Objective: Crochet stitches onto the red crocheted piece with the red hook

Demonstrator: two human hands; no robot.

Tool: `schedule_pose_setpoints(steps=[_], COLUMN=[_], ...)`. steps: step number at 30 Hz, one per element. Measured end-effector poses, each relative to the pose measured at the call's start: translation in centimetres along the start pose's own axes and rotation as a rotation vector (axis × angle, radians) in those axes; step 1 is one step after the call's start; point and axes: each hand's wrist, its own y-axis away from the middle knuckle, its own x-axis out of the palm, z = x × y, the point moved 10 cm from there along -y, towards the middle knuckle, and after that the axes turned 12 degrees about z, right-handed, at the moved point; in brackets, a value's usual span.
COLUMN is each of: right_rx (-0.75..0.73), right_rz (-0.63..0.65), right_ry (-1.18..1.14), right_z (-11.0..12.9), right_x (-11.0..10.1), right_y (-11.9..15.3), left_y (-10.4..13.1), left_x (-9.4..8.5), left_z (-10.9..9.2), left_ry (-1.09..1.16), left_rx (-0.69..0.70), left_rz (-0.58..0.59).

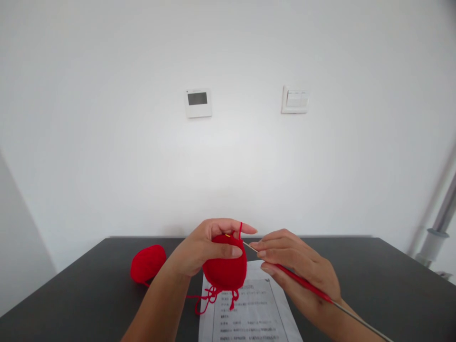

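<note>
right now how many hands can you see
2: the left hand pinches the red yarn piece, and the right hand holds the red-handled crochet hook. No others show.

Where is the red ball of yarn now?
In the head view, the red ball of yarn lies on the dark grey table, left of the left forearm.

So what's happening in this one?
A person's left hand has its grip on a red yarn piece, with a strand looped over the index finger. The right hand holds a slim tool with a red handle, its metal tip at the piece's edge. A printed sheet lies below on the dark table, with a ball of red yarn to its left.
</note>
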Motion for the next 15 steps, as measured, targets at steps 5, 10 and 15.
schedule_pose_setpoints(steps=[5, 10, 15], right_rx=[-0.063, 0.015, 0.003], right_rz=[0.061, -0.012, 0.018], right_ry=[0.022, -0.065, -0.067], right_z=[0.63, -0.03, 0.07], right_x=[0.13, -0.40, -0.31], right_y=[-0.15, 0.00, -0.25], left_y=[-0.18, -0.16, -0.13], left_x=[0.54, 0.43, 0.45], left_z=[-0.13, 0.29, 0.27], left_ry=[0.126, 0.119, 0.148], left_rx=[0.014, -0.011, -0.009], left_rz=[0.059, 0.048, 0.067])
